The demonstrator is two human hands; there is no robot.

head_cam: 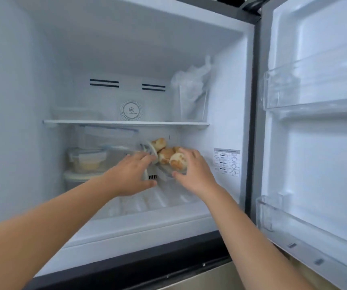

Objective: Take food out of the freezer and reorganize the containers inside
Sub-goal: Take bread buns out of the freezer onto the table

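Note:
Both my arms reach into the open freezer (126, 208). Between my hands is a clear container of browned buns (165, 154), tilted on its side on the lower level. My left hand (132, 174) grips its left end, where a white lid (153, 152) shows. My right hand (191, 169) curls around its right end, fingers over a bun and thumb under the clear wall. To the left stands a round lidded container with pale food (87, 161) on top of a flat white container (78, 177).
A glass shelf (124, 122) divides the freezer. On it sits a clear bin with a white plastic bag (191, 95) at the right. A flat clear lidded box (107, 132) lies under the shelf. The open door with clear bins (315, 84) stands at the right.

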